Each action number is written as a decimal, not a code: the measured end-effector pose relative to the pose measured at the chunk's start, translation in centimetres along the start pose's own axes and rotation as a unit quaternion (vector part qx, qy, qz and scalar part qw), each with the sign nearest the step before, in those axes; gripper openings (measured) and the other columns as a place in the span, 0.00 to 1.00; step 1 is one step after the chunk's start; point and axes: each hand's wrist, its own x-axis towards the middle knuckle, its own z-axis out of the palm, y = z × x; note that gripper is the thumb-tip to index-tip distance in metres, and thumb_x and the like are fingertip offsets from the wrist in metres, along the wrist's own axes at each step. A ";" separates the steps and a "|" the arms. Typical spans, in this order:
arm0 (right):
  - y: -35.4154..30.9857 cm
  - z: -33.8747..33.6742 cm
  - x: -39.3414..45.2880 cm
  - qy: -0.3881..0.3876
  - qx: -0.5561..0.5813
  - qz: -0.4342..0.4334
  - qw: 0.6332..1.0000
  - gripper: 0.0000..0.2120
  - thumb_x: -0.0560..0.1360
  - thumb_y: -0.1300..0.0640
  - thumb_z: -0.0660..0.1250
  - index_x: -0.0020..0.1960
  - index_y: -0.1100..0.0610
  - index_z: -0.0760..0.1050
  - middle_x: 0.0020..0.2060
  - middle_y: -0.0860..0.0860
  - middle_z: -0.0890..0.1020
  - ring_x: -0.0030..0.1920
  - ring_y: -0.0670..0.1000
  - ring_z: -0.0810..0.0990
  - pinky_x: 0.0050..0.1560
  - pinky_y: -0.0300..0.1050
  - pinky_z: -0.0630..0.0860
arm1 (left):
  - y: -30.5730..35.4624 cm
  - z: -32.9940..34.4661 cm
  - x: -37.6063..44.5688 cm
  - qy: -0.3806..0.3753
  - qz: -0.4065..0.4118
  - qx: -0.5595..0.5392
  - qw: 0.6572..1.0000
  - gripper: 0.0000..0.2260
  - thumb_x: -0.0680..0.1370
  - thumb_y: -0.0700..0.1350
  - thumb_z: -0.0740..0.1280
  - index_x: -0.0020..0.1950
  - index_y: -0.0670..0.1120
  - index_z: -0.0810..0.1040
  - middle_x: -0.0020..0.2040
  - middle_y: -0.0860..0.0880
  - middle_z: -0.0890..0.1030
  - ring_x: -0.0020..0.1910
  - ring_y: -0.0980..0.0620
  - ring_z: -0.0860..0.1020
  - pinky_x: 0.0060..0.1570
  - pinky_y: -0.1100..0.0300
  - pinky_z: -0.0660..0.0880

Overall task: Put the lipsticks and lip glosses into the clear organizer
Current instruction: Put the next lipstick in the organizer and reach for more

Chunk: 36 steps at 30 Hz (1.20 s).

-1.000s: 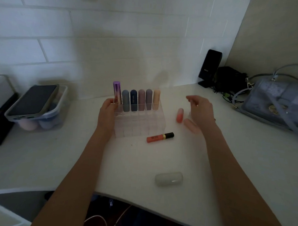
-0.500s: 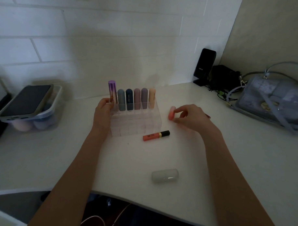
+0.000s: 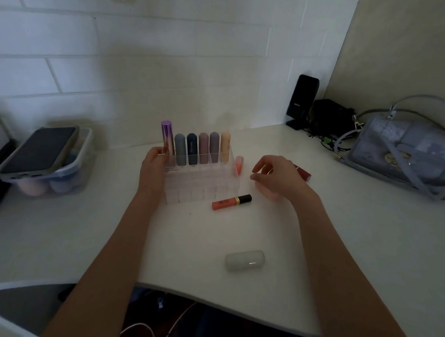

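Note:
The clear organizer (image 3: pixel 203 185) stands mid-desk. Its back row holds a tall purple tube (image 3: pixel 166 138) and several capsule lipsticks (image 3: pixel 203 148). My left hand (image 3: pixel 152 169) grips the organizer's left side. A coral-pink lipstick (image 3: pixel 239 165) stands upright at the organizer's right edge; whether it is inside a slot or just beside it, I cannot tell. My right hand (image 3: pixel 279 180) hovers to the right of it, fingers curled and apart, holding nothing. An orange lip gloss with a black cap (image 3: pixel 231 202) lies in front of the organizer. A dark red gloss (image 3: pixel 302 172) lies behind my right hand.
A whitish capsule case (image 3: pixel 245 260) lies near the desk's front edge. A plastic tub with a phone on top (image 3: pixel 40 159) sits at the left. A grey handbag (image 3: pixel 403 154), a black speaker (image 3: pixel 302 100) and cables fill the back right corner.
My right hand carried the coral-pink lipstick left to the organizer's right edge, let it go there upright, and drew back to the right. The left hand stayed on the organizer.

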 end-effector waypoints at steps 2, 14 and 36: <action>0.1 0.0 0.0 0.032 0.027 0.001 0.999 0.07 0.73 0.52 0.70 0.48 0.55 0.80 0.43 0.51 0.80 0.39 0.46 0.75 0.36 0.39 0.69 | 0.0 0.0 -0.1 -0.001 -0.003 -0.003 1.000 0.07 0.78 0.39 0.58 0.50 0.44 0.76 0.42 0.52 0.77 0.42 0.55 0.74 0.41 0.62 0.70; 3.9 -0.9 -0.5 0.121 0.022 0.111 0.986 0.11 0.76 0.55 0.65 0.57 0.49 0.79 0.57 0.47 0.80 0.58 0.50 0.77 0.62 0.52 0.72 | -0.4 -0.2 0.0 -0.013 -0.009 -0.023 1.000 0.07 0.78 0.41 0.59 0.48 0.46 0.77 0.44 0.50 0.78 0.48 0.49 0.76 0.49 0.54 0.70; -5.6 0.8 -1.7 0.089 0.193 -0.168 0.963 0.12 0.79 0.57 0.61 0.62 0.47 0.72 0.41 0.46 0.78 0.38 0.43 0.76 0.38 0.31 0.74 | -0.5 -0.1 0.0 -0.014 -0.009 -0.040 0.999 0.07 0.78 0.40 0.59 0.46 0.46 0.77 0.42 0.51 0.77 0.45 0.50 0.74 0.46 0.57 0.69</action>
